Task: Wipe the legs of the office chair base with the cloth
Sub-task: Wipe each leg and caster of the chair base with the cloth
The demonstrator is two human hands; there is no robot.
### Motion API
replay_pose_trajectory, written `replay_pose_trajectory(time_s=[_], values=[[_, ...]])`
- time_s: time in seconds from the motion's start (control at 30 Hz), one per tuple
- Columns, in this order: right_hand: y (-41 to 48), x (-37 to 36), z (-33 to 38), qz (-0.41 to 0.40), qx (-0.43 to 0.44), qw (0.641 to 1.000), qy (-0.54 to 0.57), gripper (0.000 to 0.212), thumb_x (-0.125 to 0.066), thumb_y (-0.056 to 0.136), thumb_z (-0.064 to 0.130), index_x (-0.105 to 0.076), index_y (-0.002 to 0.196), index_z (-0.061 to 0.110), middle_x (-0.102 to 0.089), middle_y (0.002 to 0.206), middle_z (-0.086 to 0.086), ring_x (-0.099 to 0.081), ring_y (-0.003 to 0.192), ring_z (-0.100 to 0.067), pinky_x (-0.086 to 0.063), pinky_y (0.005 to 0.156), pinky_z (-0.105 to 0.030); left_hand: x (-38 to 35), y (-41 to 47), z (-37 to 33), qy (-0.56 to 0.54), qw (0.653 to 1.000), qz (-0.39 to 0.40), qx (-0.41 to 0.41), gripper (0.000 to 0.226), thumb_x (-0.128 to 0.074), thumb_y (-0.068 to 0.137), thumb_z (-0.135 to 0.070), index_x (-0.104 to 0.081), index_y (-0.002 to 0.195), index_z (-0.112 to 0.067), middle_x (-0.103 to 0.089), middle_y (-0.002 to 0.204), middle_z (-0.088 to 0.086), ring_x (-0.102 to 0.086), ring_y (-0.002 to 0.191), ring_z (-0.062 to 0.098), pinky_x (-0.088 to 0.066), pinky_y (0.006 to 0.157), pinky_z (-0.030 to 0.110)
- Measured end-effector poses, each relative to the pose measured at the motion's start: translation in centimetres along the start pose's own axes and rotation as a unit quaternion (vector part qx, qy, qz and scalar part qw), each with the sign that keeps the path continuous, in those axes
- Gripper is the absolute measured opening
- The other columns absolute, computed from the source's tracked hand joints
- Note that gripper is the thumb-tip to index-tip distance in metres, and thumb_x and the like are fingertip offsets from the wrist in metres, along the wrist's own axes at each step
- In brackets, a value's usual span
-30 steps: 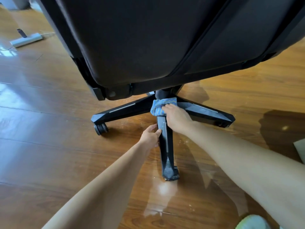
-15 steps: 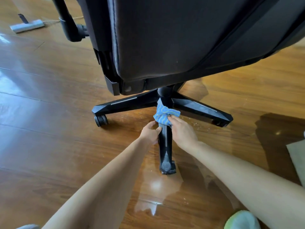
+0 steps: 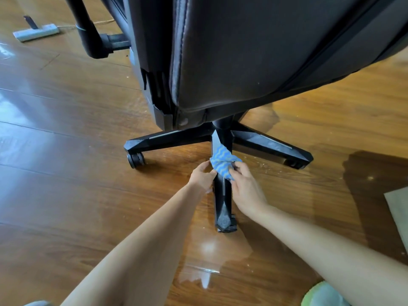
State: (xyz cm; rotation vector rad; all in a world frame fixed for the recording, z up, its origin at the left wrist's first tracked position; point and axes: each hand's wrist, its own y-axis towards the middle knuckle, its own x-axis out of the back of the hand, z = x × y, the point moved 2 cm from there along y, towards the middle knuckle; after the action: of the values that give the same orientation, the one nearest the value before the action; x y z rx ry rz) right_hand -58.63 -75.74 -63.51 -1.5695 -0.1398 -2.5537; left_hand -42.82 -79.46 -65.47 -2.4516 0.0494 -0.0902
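A black office chair stands on the wooden floor, its star base showing three legs. The near leg (image 3: 223,202) points straight toward me. A blue and white striped cloth (image 3: 223,162) lies draped over the middle of that leg. My right hand (image 3: 247,191) grips the cloth from the right side. My left hand (image 3: 202,176) presses against the left side of the same leg, fingertips touching the cloth's edge. The left leg (image 3: 167,139) ends in a caster (image 3: 135,160); the right leg (image 3: 273,144) stretches away to the right. The hub is partly hidden under the seat.
The large dark chair back and seat (image 3: 254,51) overhang the base, with an armrest post (image 3: 88,34) at upper left. A flat grey mop head (image 3: 36,32) lies on the floor far left. A pale mat corner (image 3: 399,208) sits at the right edge.
The cloth and my right hand have slid from the hub down the near leg toward me. The chair seat has swivelled, bringing the armrest into view. My left hand stays on the leg.
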Motion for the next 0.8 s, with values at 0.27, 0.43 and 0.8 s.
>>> replay_pose_trajectory(time_s=[0.27, 0.43, 0.8], values=[[8.1, 1.5, 1.2, -0.038, -0.06, 0.997, -0.034, 0.036, -0.051, 0.1, 0.007, -0.061, 0.134, 0.007, -0.039, 0.145, 0.001, -0.048, 0.127, -0.017, -0.049, 0.097, -0.03, -0.5, -0.4, 0.5, -0.031, 0.999, -0.027, -0.004, 0.045, -0.059, 0.107, -0.031, -0.051, 0.151, -0.023, -0.065, 0.138, 0.007, -0.066, 0.121, 0.026, -0.058, 0.103, 0.046], [1.4, -0.1, 2.1, -0.044, -0.022, 0.997, 0.058, 0.051, -0.045, 0.101, 0.003, -0.052, 0.149, 0.016, -0.043, 0.159, 0.006, -0.042, 0.144, -0.012, -0.036, 0.117, -0.028, -0.3, -0.2, 0.7, -0.025, 0.999, -0.026, -0.005, 0.039, -0.06, 0.107, -0.029, -0.058, 0.145, -0.021, -0.069, 0.133, 0.008, -0.068, 0.119, 0.028, -0.059, 0.101, 0.049], [9.3, 1.6, 0.9, -0.002, -0.05, 0.998, -0.024, 0.052, -0.039, 0.106, 0.011, -0.038, 0.157, 0.019, -0.034, 0.164, 0.002, -0.037, 0.148, -0.021, -0.038, 0.114, -0.035, -0.7, 0.1, 0.8, -0.043, 0.998, -0.04, 0.004, 0.043, -0.061, 0.106, -0.032, -0.057, 0.147, -0.019, -0.074, 0.122, 0.006, -0.074, 0.109, 0.025, -0.061, 0.098, 0.047]])
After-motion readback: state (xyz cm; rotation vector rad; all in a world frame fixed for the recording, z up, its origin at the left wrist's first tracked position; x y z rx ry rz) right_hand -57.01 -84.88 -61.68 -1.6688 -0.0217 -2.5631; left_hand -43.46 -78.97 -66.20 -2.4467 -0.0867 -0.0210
